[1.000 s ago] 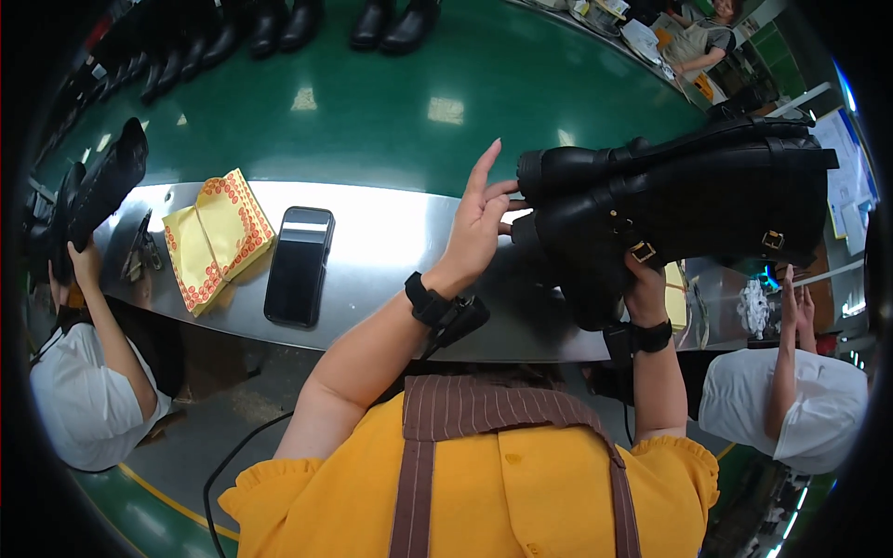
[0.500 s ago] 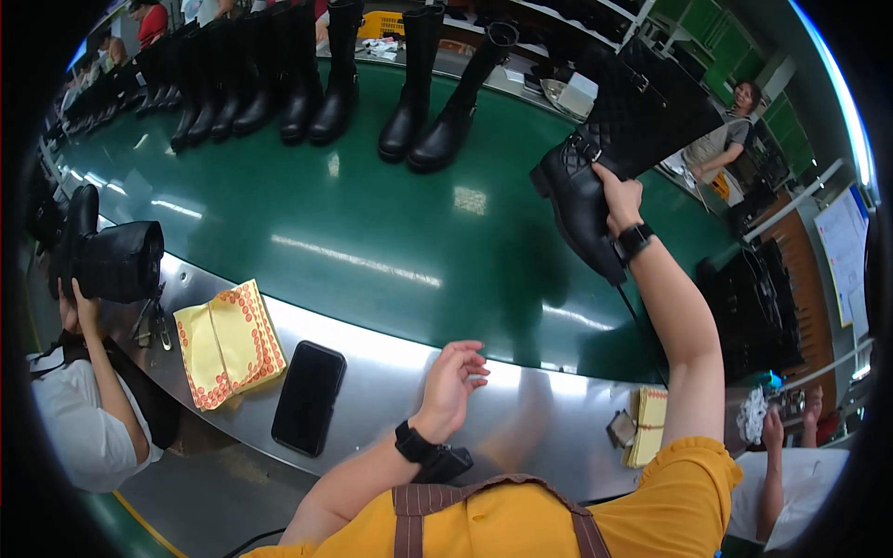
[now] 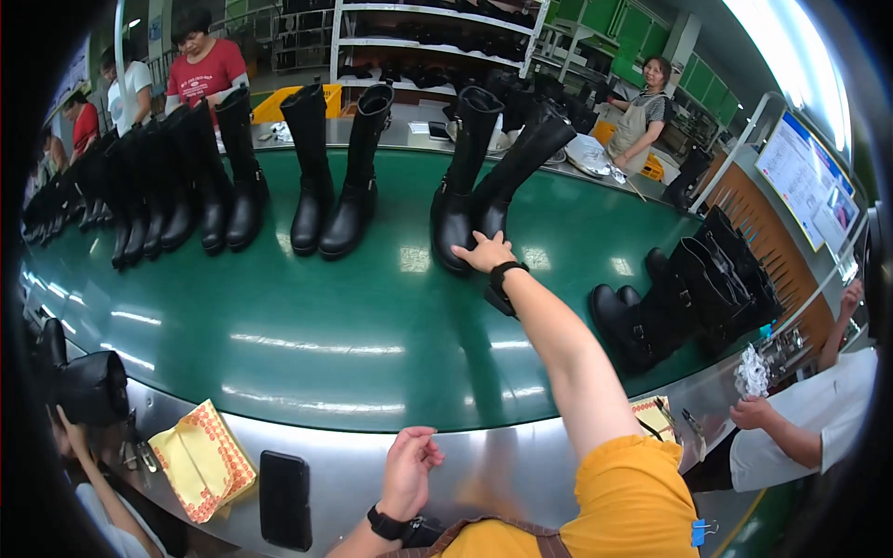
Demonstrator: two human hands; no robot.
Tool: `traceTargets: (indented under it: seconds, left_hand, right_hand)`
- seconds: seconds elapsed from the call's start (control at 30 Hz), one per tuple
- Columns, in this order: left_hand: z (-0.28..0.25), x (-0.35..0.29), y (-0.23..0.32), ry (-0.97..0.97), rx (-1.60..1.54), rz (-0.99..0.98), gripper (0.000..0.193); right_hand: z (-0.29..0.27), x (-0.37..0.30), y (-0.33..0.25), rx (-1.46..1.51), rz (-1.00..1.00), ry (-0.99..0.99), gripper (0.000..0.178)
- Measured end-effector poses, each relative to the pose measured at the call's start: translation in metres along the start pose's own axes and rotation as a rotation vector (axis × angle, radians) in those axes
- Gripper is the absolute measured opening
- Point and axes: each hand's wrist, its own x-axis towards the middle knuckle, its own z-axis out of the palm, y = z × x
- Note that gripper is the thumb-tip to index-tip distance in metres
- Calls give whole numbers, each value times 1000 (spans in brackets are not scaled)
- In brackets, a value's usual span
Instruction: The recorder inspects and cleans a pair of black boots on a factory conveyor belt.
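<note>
A pair of tall black boots [image 3: 453, 209] stands upright on the green table [image 3: 307, 316], the shafts leaning to the right. My right hand [image 3: 486, 251] reaches out to this pair, fingers spread and resting on the foot of the boots. The palm side is hidden. Above the steel front edge [image 3: 358, 437] hovers my left hand [image 3: 409, 472], its fingers loosely bent and apart, with nothing visible in it. A black phone [image 3: 285, 500] lies to its left, beside a stack of yellow paper [image 3: 205, 460] with red print.
More black boots [image 3: 349, 191] stand in a row along the far left side. Others [image 3: 665, 302] cluster at the right. A co-worker's hands [image 3: 755, 409] hold crumpled silvery material [image 3: 752, 372]. At the left, another person handles a boot [image 3: 91, 386]. Shelves [image 3: 433, 42] stand behind.
The boot my right hand held up at the right now stands on the table, next to another boot. My right hand's grip has loosened. The head view has shifted.
</note>
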Motion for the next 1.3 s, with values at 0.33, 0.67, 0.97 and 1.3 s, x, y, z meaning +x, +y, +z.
traceTargets:
  seconds: [0.33,0.67,0.97,1.3]
  left_hand:
    - [-1,2,-6,-60,62,-17,15]
    - [-3,11,-11,-117,179,34,19]
    - [3,5,-18,-158,285,165,17]
    - [15,1,-24,-78,377,212,10]
  right_hand:
    - [-74,-260,47,-362,-438,9,56]
    - [-40,-488,163,0,-364,273,29]
    - [96,-504,221,260,-330,550,35]
    - [100,-502,225,250,-406,655,40]
